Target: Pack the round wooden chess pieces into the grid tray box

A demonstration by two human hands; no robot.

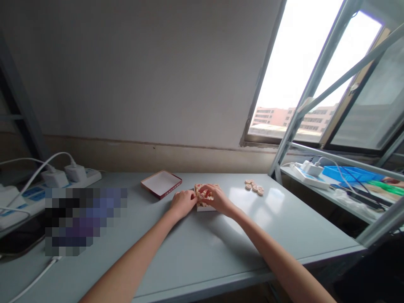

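A small white box (204,208) in the middle of the desk holds round wooden pieces with markings, which look like Chinese chess pieces. At its left edge, my left hand (183,204) is closed, its fingertips against the box corner. Over the box reaches my right hand (217,200), thumb and fingers curved together among the pieces. It seems to pinch one piece near the left side, though the fingers partly hide it. Several loose chess pieces (254,187) lie in a cluster on the desk to the right.
Left of the box lies its red-edged lid (161,185), inside facing up. A power strip (85,179) with white chargers and cables stands at the far left of the grey desk (189,256), by a blurred-out item. Metal posts and a side shelf (331,193) flank the right.
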